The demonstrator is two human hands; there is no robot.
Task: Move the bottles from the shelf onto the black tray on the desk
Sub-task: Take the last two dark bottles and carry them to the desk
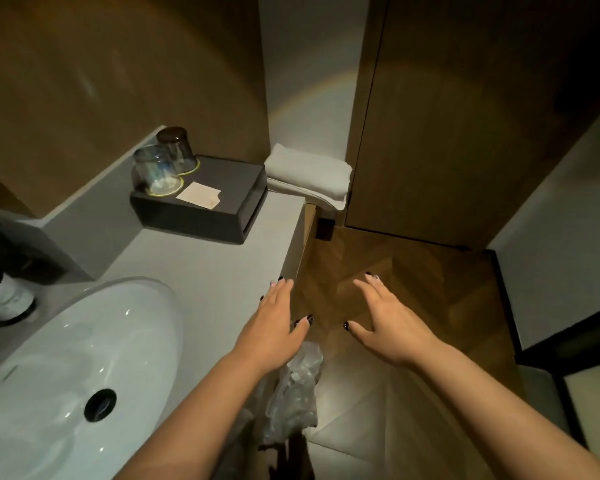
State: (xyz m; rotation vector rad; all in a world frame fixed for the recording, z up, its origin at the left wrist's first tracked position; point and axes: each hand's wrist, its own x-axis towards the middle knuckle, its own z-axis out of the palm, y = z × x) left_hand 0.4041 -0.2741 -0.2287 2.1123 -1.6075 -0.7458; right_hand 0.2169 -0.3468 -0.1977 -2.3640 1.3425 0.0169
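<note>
Reaching Out With Nothing Yet in Hand

Holding both arms forward over the edge of the bench (pixel 222 268), we had the left hand (pixel 274 323) and the right hand (pixel 388 327) spread flat, fingers straight and relaxed, gripping nothing. The left hovered at the bench's front edge; the right hung over the wooden floor (pixel 378 265), apart from any object.

The black tray (pixel 201 209) sat toward the back of the bench, with two upturned glasses (pixel 163 168) and a small card (pixel 199 197) on top, leaving bare space on its right side. A folded white towel (pixel 309 174) lay just beside it. One bottle (pixel 0 296) stood at the far left, beside the sink (pixel 66 375); whether its dark ledge was the shelf we could not tell, and no other bottle showed.

We judged the task barely begun. To do this step well, we would turn left, grip the bottle round its body, carry it upright, and set it on the tray's bare right side, well clear of the glasses.

The bottle carried a pale label with print too blurred to read; the card showed no legible writing
</note>
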